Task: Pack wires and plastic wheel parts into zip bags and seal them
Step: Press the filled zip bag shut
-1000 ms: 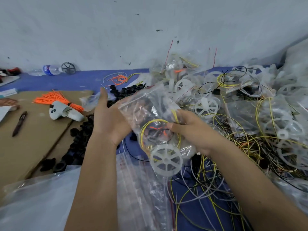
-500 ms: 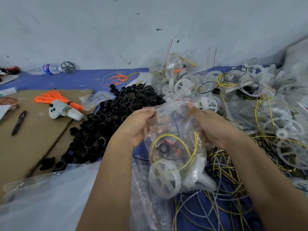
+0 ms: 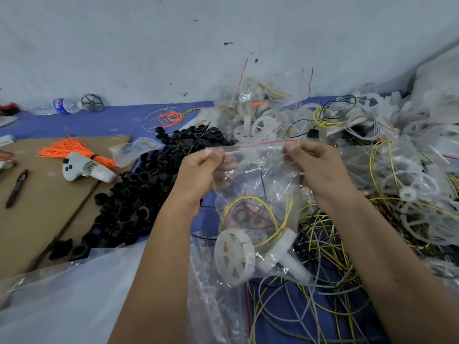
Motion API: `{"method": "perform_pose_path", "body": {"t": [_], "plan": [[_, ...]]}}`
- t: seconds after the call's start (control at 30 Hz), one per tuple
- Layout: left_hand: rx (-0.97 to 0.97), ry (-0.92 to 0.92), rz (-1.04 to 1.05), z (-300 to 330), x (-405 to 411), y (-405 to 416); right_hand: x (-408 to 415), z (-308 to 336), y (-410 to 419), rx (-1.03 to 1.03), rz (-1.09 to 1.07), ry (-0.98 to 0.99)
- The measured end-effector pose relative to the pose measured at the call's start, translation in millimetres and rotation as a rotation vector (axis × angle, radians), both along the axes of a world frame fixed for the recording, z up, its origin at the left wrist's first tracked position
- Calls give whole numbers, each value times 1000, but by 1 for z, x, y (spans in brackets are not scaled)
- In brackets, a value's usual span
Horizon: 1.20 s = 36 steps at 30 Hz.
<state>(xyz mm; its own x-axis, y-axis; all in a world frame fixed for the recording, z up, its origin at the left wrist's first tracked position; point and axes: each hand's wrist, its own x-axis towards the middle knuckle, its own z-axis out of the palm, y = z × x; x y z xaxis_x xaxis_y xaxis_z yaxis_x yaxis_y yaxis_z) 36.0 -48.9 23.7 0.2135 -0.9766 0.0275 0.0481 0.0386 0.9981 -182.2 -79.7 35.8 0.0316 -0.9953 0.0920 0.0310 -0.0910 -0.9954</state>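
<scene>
A clear zip bag [image 3: 258,184] with a red strip along its top hangs upright between my hands. My left hand [image 3: 198,170] pinches the bag's top left corner and my right hand [image 3: 320,170] pinches its top right corner, stretching the zip edge flat. Inside the bag lie a white spoked plastic wheel [image 3: 233,255], a white stubby part [image 3: 290,256], a coil of yellow wire [image 3: 255,214] and some orange wire. Below the bag lies a stack of unused zip bags [image 3: 218,301].
A heap of black ring parts [image 3: 149,182] lies to the left. Filled bags, white wheels and tangled yellow wires [image 3: 409,182] pile up right and behind. On the cardboard [image 3: 37,207] at left are orange wires [image 3: 74,150], a white controller [image 3: 87,167] and a pen [image 3: 16,188].
The bag was turned upright. Both hands rose to its top edge and moved apart to the two corners, pulling the zip strip straight.
</scene>
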Motion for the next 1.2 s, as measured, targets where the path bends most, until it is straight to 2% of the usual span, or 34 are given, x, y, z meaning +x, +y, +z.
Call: {"method": "perform_pose_path", "body": {"t": [0.13, 0.27, 0.33, 0.43, 0.5, 0.6, 0.77, 1.2], "plan": [[-107, 7, 104, 3, 5, 2, 1, 3, 0, -61, -37, -128], [-171, 21, 204, 1, 12, 1, -3, -1, -3, -53, -76, -157], [-225, -123, 286, -1, 13, 0, -4, -2, -4, -50, -22, -123], [-346, -492, 363, 6, 7, -1, -4, 3, -2, -141, 49, 4], [-455, -652, 288, 16, -1, 0, -1, 6, 0, -233, 92, 85], [-529, -773, 121, 26, -14, 2, 4, 9, 3, -362, 141, 177], [-474, -624, -81, 27, -29, 4, 7, 7, 3, -452, 119, 201], [-431, -666, -90, 22, -24, 0, 12, 0, 1, -514, 129, 231]]}}
